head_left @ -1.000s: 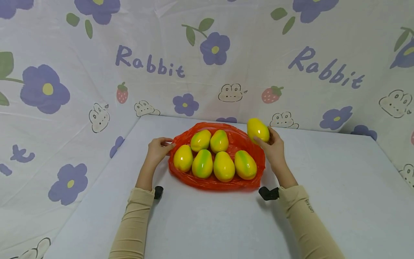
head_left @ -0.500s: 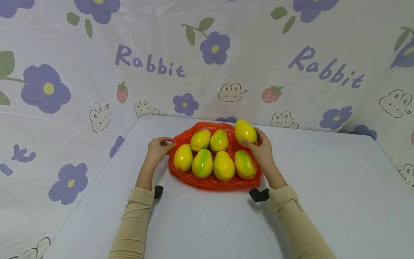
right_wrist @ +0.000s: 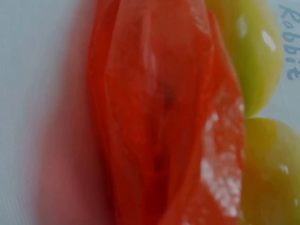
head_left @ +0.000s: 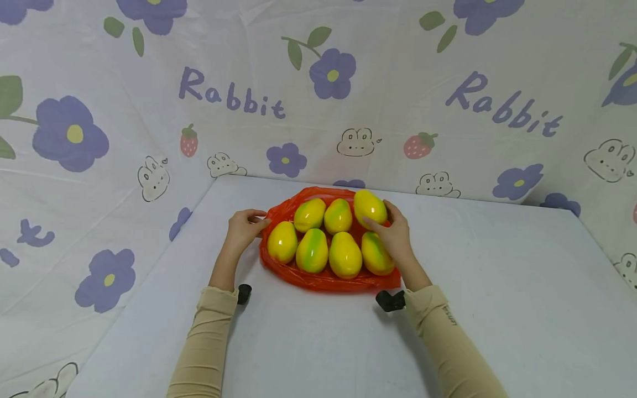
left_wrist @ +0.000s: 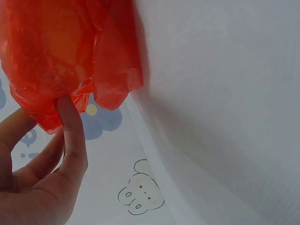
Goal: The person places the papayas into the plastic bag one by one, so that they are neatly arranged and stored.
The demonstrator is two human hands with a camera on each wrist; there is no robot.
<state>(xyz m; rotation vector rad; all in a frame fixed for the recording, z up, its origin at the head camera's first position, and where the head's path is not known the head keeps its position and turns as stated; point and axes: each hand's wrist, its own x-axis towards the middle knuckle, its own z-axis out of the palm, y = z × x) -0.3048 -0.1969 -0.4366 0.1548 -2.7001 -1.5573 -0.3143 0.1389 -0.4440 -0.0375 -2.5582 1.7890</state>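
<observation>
In the head view a red plastic bag [head_left: 318, 284] lies spread wide, with several glossy yellow mangoes [head_left: 345, 255] streaked with green sitting inside it. My left hand [head_left: 243, 229] pinches the bag's left edge; the left wrist view shows its fingers [left_wrist: 71, 136] on the crumpled red plastic [left_wrist: 51, 51]. At the bag's far right, my right hand [head_left: 397, 235] grips another mango [head_left: 370, 207] from its right side, within the bag's rim. Red plastic [right_wrist: 154, 93] fills much of the right wrist view, beside yellow-green mangoes [right_wrist: 258, 51]; the right hand is hidden there.
The bag rests on a white tabletop [head_left: 308, 342]. Behind and to the left hangs a white cloth [head_left: 388, 99] printed with flowers, rabbits and strawberries. A black wrist mount shows at each cuff, the right one [head_left: 390, 301] close to the bag's front right edge.
My right hand has carried its mango leftward and slightly down, from beyond the bag's right rim to over its back right part. The left hand stays on the bag's edge.
</observation>
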